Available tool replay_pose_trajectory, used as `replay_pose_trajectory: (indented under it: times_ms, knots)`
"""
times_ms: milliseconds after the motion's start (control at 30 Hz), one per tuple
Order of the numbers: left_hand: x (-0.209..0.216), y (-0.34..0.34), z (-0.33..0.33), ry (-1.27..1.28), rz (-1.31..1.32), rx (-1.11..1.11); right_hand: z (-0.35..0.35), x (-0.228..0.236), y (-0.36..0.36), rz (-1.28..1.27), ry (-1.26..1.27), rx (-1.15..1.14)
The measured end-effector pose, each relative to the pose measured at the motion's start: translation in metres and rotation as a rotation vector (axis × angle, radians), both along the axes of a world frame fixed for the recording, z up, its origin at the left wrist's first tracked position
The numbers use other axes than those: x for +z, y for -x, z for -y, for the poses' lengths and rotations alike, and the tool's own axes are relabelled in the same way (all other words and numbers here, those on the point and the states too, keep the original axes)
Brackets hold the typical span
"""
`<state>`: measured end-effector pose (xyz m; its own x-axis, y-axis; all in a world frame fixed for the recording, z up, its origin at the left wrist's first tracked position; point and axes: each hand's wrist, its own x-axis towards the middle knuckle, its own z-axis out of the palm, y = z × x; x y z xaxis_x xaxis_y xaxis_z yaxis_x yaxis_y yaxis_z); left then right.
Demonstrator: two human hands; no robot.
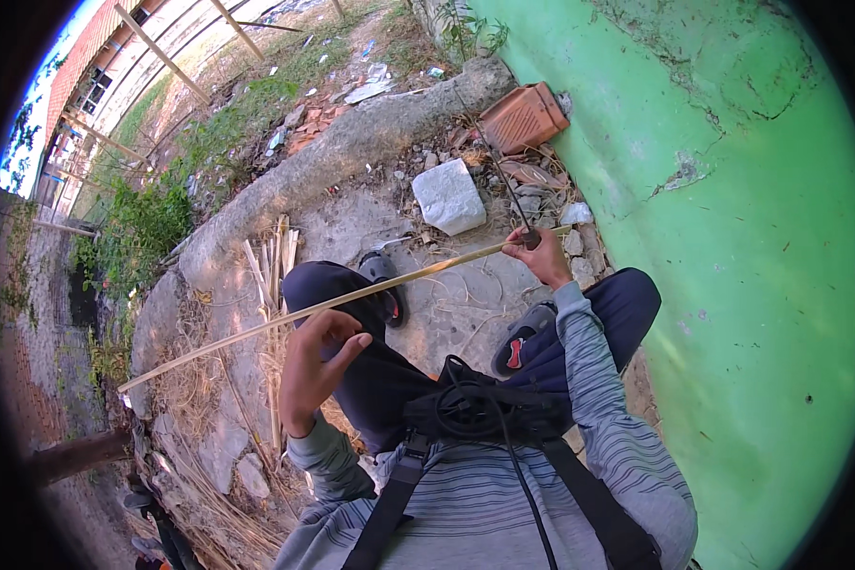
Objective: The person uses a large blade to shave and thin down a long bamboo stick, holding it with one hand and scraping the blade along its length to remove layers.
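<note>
Shows smooth, faintly glossy wood or cane in the long strip (389, 287) across the centre. Looks like metal in the dark blade (503, 176) above. Has rough, matt sides on the white block (449, 197), matt fired clay in the orange brick (524, 118), glossy, cracked paint on the green wall (731, 313) at right, matt cloth in the striped shirt (465, 503).

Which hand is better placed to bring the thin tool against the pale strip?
Likely the right hand: it grips the thin tool's handle beside the pale strip; the left hand shows no tool.
</note>
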<state>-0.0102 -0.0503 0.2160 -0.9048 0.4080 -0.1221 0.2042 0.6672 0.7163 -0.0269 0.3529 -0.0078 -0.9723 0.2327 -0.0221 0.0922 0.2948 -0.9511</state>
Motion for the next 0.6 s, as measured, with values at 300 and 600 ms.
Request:
replay_pose_trajectory:
  times_ms: [300, 600]
  knots:
    - [-0.121, 0.072, -0.084, 0.249, -0.3, -0.395, 0.005, -0.003, 0.001, 0.027, -0.019, -0.006]
    - [-0.125, 0.065, -0.094, 0.188, -0.185, -0.343, 0.006, -0.014, -0.002, -0.098, -0.237, -0.219]
